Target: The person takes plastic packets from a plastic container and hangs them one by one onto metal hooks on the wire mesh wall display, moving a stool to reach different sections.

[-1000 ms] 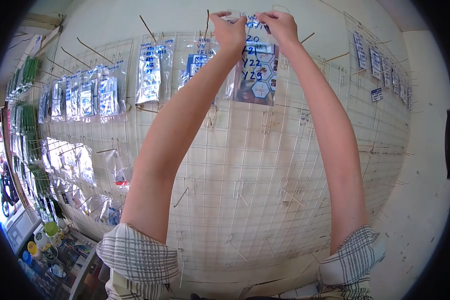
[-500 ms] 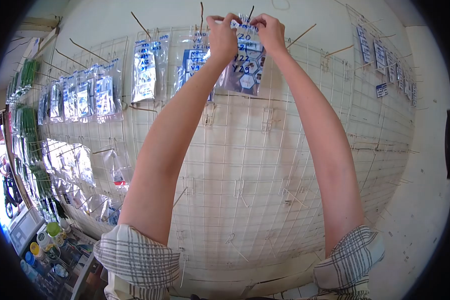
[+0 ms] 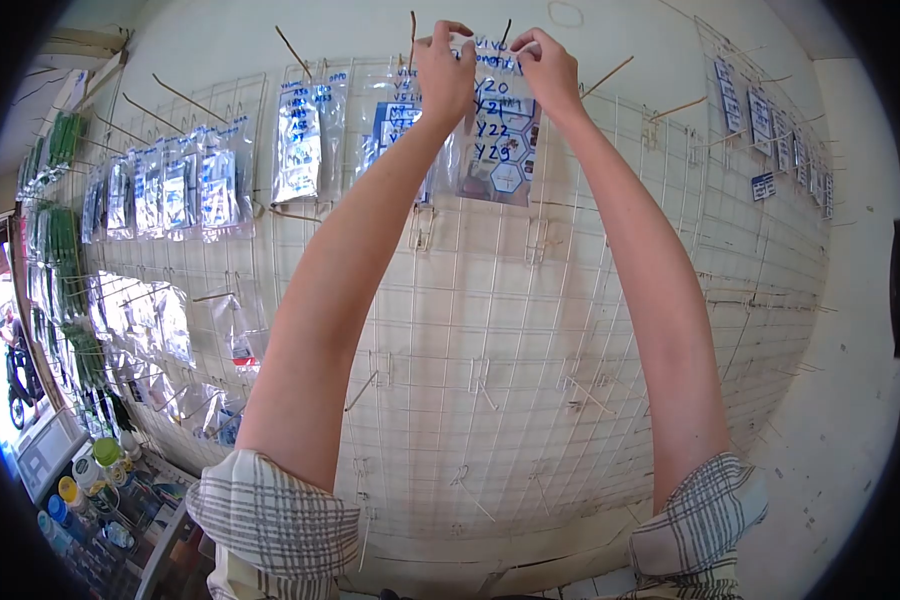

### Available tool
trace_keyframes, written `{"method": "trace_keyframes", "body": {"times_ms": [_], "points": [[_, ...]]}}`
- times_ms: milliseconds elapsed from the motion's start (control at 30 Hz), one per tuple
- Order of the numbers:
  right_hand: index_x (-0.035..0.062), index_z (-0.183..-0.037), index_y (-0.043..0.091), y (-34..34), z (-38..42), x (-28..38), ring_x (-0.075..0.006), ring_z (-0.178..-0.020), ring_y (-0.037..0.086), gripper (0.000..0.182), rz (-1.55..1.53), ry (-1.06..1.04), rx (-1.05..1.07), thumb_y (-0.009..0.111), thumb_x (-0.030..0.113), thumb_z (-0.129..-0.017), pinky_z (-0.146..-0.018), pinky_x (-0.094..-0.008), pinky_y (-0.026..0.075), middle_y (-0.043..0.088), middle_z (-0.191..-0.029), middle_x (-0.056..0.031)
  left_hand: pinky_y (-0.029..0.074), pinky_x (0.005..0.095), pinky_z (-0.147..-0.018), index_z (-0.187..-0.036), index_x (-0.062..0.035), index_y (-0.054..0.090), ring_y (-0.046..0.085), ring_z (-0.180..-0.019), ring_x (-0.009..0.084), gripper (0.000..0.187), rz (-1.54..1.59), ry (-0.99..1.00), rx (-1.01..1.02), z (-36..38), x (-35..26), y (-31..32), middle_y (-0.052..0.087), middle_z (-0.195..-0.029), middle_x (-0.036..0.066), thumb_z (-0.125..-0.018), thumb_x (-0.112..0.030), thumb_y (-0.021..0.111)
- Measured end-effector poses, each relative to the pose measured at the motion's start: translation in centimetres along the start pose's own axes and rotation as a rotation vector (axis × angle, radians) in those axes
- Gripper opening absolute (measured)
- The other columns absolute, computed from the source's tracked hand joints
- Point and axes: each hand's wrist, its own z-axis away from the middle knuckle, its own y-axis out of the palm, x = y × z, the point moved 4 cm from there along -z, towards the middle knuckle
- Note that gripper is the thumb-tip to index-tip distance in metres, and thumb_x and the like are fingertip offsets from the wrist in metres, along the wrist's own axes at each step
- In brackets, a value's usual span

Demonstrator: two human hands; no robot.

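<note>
A clear plastic bag (image 3: pixel 496 160) with blue handwriting, including "VIVO" and "Y20", hangs between my raised hands, high on the wire grid. My left hand (image 3: pixel 446 72) pinches its upper left corner. At the upper right corner, the thumb and bent fingers of my right hand (image 3: pixel 552 76) close on the plastic. A thin metal hook (image 3: pixel 508 32) sticks out just above the bag's top edge, between both hands. Behind my left wrist, another labelled bag (image 3: pixel 395 120) hangs close by, partly covered by my forearm.
The wire grid (image 3: pixel 490 300) covers the wall, with bare hooks (image 3: pixel 610 75) jutting outward. More labelled bags (image 3: pixel 305 140) hang to the left, and a row of packets (image 3: pixel 762 125) lines the right side. Lower left, jars with coloured lids (image 3: pixel 105 452) stand by a counter.
The bag sits a little lower between my hands, and more of its top lettering shows. My head view has shifted slightly; both hands still grip the top corners.
</note>
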Motion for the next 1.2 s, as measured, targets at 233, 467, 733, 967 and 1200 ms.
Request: {"method": "trace_keyframes", "body": {"times_ms": [233,467,733,967,1200], "points": [[0.0063,-0.085,0.065,0.1,0.1,-0.6,-0.026,-0.069,0.059,0.019,-0.026,-0.144,-0.074,0.05,0.002,-0.074,-0.069,-0.0351,0.046,0.061,-0.07,-0.0155,0.046,0.0256,-0.064,-0.088,-0.0087,0.066,0.062,-0.065,0.0158,0.014,-0.04,-0.054,-0.108,0.4,0.5,-0.2,0.065,-0.083,0.007,-0.079,-0.009,0.056],[0.0086,-0.1,0.063,2.3,0.9,-4.2,-0.0274,-0.079,0.059,0.031,0.168,-0.134,0.025,0.05,-0.002,-0.074,-0.074,-0.0332,0.045,0.06,-0.084,-0.0176,0.043,0.0371,-0.076,-0.091,-0.0071,0.066,0.057,-0.08,0.0287,0.018,-0.294,-0.021,0.089,1.9,3.0,0.9,0.059,-0.09,0.015,-0.075,-0.013,0.06],[0.0178,-0.12,0.049,3.8,3.7,-5.8,-0.0336,-0.106,0.039,0.053,0.5,-0.066,0.275,0.047,-0.007,-0.073,-0.088,-0.0402,0.038,0.038,-0.116,-0.0177,0.033,0.0474,-0.086,-0.123,-0.01,0.041,0.029,-0.113,0.0336,0.066,-0.693,0.003,0.468,4.9,3.7,2.5,0.037,-0.122,0.01,-0.067,-0.032,0.068],[0.0126,-0.119,0.05,0.2,6.4,-3.5,-0.0374,-0.111,0.033,0.051,0.54,-0.152,0.201,0.05,-0.003,-0.07,-0.092,-0.0422,0.034,0.033,-0.123,-0.0214,0.027,0.0469,-0.093,-0.122,-0.0101,0.042,0.025,-0.113,0.0394,0.066,-0.581,0.009,0.336,7.3,0.1,1.4,0.028,-0.126,0.018,-0.067,-0.034,0.068],[0.0049,-0.101,0.058,-7.4,15.7,4.8,-0.0315,-0.1,0.044,0.028,0.36,-0.19,0.181,0.052,-0.002,-0.075,-0.085,-0.0377,0.041,0.046,-0.111,-0.0158,0.033,0.037,-0.09,-0.11,-0.0063,0.048,0.037,-0.103,0.0311,0.037,0.077,0.049,0.423,15.3,-10.8,-2.4,0.042,-0.111,0.015,-0.073,-0.006,0.053]]}}
